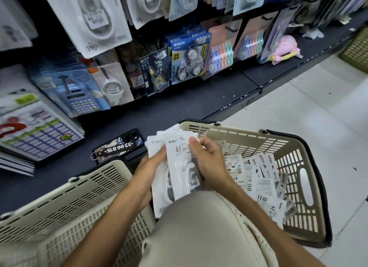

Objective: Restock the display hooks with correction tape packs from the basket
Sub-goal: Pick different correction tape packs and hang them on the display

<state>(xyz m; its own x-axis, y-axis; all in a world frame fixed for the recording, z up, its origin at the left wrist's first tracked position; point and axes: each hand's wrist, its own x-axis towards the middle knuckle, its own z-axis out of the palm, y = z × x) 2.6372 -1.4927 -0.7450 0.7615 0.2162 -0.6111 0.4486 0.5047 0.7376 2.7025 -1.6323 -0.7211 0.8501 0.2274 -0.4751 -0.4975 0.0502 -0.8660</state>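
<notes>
Both hands, left hand and right hand, clasp a fanned stack of packs; light, slippery cards, best pinched near the top hang-holes

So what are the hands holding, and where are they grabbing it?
A fanned stack of white plastic correction tape packs. The left hand holds its left edge and underside; the right hand pinches the front pack's right side.

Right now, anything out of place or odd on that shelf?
Yes. A phone with a key tag lies loose on the dark shelf, not stock. Farther right a pink item lies slumped on the shelf rather than hung. Both hands, left and right, hold a fanned stack of packs over the basket.
</notes>
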